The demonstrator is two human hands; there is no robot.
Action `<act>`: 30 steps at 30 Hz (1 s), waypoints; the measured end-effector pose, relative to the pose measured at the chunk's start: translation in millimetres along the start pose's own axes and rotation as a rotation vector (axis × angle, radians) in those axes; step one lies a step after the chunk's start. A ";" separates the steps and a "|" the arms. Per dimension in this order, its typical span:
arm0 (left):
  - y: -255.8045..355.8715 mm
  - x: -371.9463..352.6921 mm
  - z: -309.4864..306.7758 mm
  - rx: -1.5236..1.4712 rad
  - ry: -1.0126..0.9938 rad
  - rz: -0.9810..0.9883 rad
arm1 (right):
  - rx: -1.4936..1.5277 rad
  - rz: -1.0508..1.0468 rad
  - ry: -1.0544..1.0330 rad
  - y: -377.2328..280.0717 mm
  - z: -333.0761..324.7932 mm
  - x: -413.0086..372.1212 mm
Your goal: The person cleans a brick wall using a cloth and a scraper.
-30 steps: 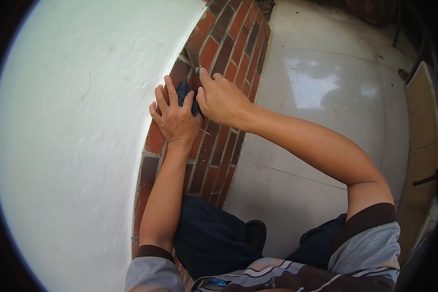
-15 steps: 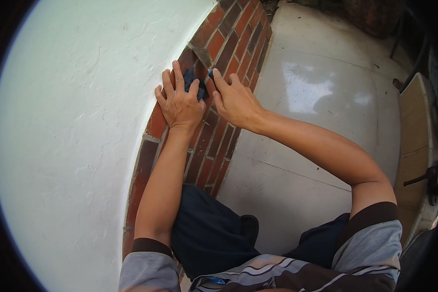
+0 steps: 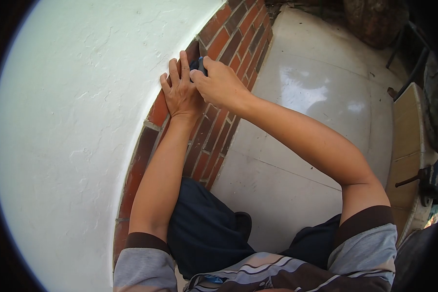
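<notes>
My left hand (image 3: 181, 95) is pressed on the top of a red-brown brick ledge (image 3: 156, 111), its outer fingers spread towards the white wall. A bunched dark blue cloth (image 3: 193, 64) shows beside its index finger; my right hand covers the rest of it and my left thumb. My right hand (image 3: 220, 82) is closed around the black and blue handle of a putty knife (image 3: 202, 67). Past the fingers, a small part of its dull triangular blade (image 3: 202, 49) lies against the bricks. The blade's edge is hard to make out.
A rough white wall (image 3: 78, 131) rises along the left of the ledge. Pale floor tiles (image 3: 301, 131) lie to the right. A tan panel (image 3: 406, 146) with a dark handle stands at the far right, and a large brown pot (image 3: 374, 22) at the back.
My right hand has moved left with the putty knife, up against my left hand, and now hides most of the cloth. My left hand has shifted slightly forward.
</notes>
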State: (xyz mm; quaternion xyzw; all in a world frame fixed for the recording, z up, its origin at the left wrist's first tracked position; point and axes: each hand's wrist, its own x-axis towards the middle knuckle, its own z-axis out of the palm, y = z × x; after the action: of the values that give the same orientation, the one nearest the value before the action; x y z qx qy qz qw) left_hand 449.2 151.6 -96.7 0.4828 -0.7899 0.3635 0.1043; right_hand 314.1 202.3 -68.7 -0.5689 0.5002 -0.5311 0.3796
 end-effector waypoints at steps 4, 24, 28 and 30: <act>2.7 -0.1 0.4 -0.045 0.021 -0.012 | -0.021 0.026 -0.031 -5.3 -6.0 4.2; -10.4 -6.2 6.3 -0.408 0.292 0.231 | -0.297 -0.196 -0.046 34.9 -8.1 -26.6; -12.4 -4.3 8.1 -0.498 0.346 0.316 | -0.304 -0.184 -0.023 28.5 -1.6 -11.2; -10.7 -8.4 2.1 -0.588 0.254 0.274 | -0.326 -0.172 -0.003 30.5 0.4 -7.6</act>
State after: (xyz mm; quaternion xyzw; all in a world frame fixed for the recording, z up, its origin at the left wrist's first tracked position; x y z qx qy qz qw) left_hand 463.0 153.0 -97.5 0.2722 -0.8990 0.1881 0.2868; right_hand 309.9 203.2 -99.8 -0.6641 0.5286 -0.4729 0.2364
